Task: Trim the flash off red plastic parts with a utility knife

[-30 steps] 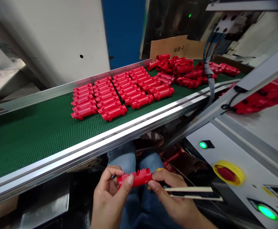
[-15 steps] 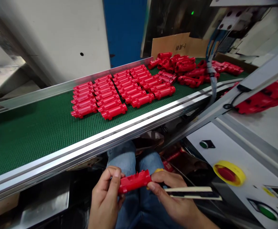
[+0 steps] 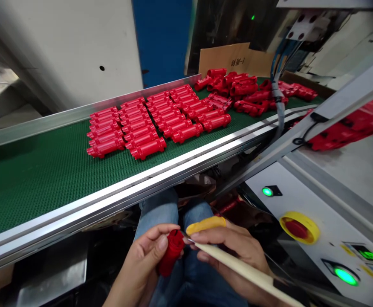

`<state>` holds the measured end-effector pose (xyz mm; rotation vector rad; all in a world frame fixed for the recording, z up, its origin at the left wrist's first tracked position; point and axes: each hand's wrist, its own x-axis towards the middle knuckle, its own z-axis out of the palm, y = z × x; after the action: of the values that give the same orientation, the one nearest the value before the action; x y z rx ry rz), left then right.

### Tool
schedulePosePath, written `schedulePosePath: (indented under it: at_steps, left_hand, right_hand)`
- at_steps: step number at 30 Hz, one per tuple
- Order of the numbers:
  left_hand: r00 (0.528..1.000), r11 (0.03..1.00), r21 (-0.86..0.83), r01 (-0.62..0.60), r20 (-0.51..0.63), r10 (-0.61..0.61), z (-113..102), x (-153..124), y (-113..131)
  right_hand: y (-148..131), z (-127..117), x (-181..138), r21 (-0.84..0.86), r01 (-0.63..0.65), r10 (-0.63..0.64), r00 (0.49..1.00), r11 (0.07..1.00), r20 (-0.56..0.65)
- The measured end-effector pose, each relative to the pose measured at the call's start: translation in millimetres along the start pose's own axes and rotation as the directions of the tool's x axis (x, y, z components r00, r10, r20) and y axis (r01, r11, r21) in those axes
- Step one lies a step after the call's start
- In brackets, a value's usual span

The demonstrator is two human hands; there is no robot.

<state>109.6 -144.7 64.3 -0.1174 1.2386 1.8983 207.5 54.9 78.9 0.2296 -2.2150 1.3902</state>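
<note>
My left hand (image 3: 144,260) is closed around a red plastic tubular part (image 3: 171,256), held above my lap with its open round end turned up toward me. In my right hand (image 3: 234,251) is a cream-handled knife (image 3: 237,268); its thin metal tip is at the rim of that open end. Whether the tip touches the rim, I cannot tell. A yellow finger cot (image 3: 207,224) covers one finger of my right hand.
Rows of matching red parts (image 3: 149,148) lie on a green conveyor belt (image 3: 55,183) with a metal edge rail (image 3: 135,179). A loose heap (image 3: 244,87) sits by a cardboard flap (image 3: 224,59). At right, a control panel carries a red-and-yellow emergency stop (image 3: 298,228).
My left hand has turned the red part from lying sideways to end-up. My right hand has swung the knife tip to its rim. Panel buttons now glow green.
</note>
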Motion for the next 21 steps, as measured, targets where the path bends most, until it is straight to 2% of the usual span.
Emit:
schedulePosePath:
  at_steps: [4,11,16,21]
  left_hand:
    - [0.997,0.993,-0.099,0.062,0.046,-0.057,-0.1,-1.4,-4.3]
    - [0.994,0.989,-0.112,0.095,0.062,-0.089,1.3,-2.9,-2.4]
    - [0.992,0.989,-0.083,0.12,0.039,-0.117,5.7,-4.4,1.0]
    - [0.995,0.992,-0.08,0.097,0.03,-0.095,9.2,-6.2,3.5]
  right_hand:
    - [4.0,8.1,1.7,0.139,-0.032,0.033,0.999,0.99,-0.005]
    - [12.0,15.1,0.9,0.329,-0.078,0.063,0.996,0.941,0.057]
    - [11.7,16.9,2.5,0.364,-0.082,0.066,0.996,0.928,0.058]
    - [8.2,17.8,2.8,0.322,-0.094,0.086,0.995,0.942,0.04]
